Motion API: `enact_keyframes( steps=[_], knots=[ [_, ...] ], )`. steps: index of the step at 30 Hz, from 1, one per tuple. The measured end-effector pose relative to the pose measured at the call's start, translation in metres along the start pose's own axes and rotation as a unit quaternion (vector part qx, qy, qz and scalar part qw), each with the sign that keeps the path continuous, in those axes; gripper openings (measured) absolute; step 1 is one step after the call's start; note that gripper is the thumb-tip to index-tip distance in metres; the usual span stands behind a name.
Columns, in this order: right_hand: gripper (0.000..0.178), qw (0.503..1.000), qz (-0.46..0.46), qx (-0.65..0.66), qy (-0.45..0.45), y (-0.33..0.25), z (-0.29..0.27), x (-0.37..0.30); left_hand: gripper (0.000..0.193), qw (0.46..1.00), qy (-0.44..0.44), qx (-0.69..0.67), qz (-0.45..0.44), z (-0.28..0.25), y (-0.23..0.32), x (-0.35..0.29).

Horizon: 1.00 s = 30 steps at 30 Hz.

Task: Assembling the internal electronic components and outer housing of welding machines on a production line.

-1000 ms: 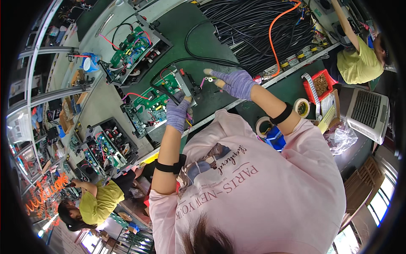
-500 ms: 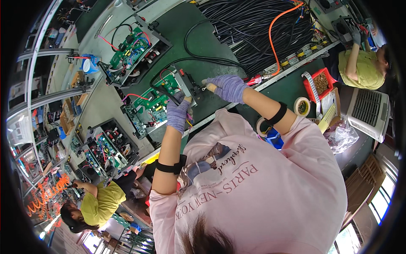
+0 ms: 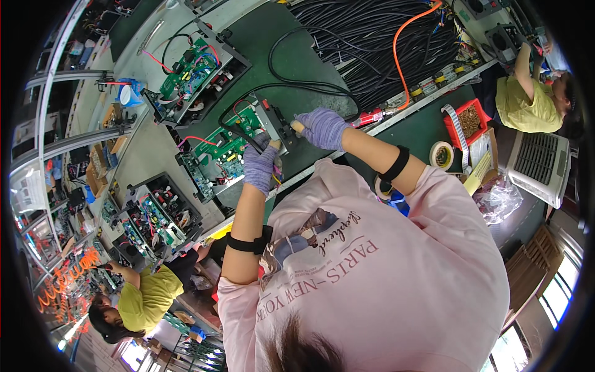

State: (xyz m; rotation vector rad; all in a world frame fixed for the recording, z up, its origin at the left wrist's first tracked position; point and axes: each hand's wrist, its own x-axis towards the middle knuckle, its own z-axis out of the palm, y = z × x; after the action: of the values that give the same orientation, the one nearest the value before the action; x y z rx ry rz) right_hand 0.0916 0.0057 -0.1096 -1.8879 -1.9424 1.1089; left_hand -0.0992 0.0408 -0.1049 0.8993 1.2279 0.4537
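Note:
My left hand [image 3: 259,166], in a purple knit glove with bare fingertips, is closed round the end of a thick black cable [image 3: 234,129] at the near edge of an open unit. That unit holds a green circuit board [image 3: 230,152] and has a dark end panel [image 3: 271,118] with a black fitting on its right side. My right hand [image 3: 322,129], gloved alike, is closed beside that fitting, with thumb and finger together. Whatever it pinches is too small or hidden to make out. A red-handled screwdriver-like tool [image 3: 370,117] lies just right of it.
A bundle of black cables [image 3: 396,56] fills the far right of the green bench, with an orange hose [image 3: 400,56] across it. Another open unit [image 3: 192,74] stands far left. A red bin of small parts [image 3: 469,121] and a tape roll [image 3: 442,155] sit at right. Two co-workers are nearby.
My right hand has shifted slightly left, closer to the fitting on the end panel. My left hand stays in place. The co-worker at right has moved an arm.

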Motion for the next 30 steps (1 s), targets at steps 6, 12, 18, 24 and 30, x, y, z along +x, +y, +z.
enact_keyframes(
  steps=[6, 12, 18, 24, 30],
  knots=[
    [0.053, 0.999, -0.016, -0.003, 0.031, -0.027, -0.004, 0.013, 0.020, 0.999, 0.022, 0.039, 0.003, 0.004, 0.008, -0.006],
    [0.053, 0.996, -0.079, -0.015, 0.040, 0.011, -0.017, -0.006, 0.016, 0.984, 0.113, 0.138, -0.017, 0.000, 0.023, -0.014],
    [0.046, 0.969, 0.069, -0.233, 0.051, 0.032, -0.039, -0.008, 0.020, 0.954, 0.099, 0.283, -0.007, -0.011, 0.032, -0.013],
    [0.028, 0.966, 0.039, -0.246, -0.072, 0.030, -0.057, 0.001, 0.023, 0.916, 0.105, 0.386, -0.028, -0.009, 0.022, -0.004],
    [0.039, 0.955, 0.076, -0.266, -0.107, 0.004, -0.060, -0.017, 0.025, 0.892, 0.120, 0.435, 0.007, -0.016, 0.025, -0.003]
  ],
)
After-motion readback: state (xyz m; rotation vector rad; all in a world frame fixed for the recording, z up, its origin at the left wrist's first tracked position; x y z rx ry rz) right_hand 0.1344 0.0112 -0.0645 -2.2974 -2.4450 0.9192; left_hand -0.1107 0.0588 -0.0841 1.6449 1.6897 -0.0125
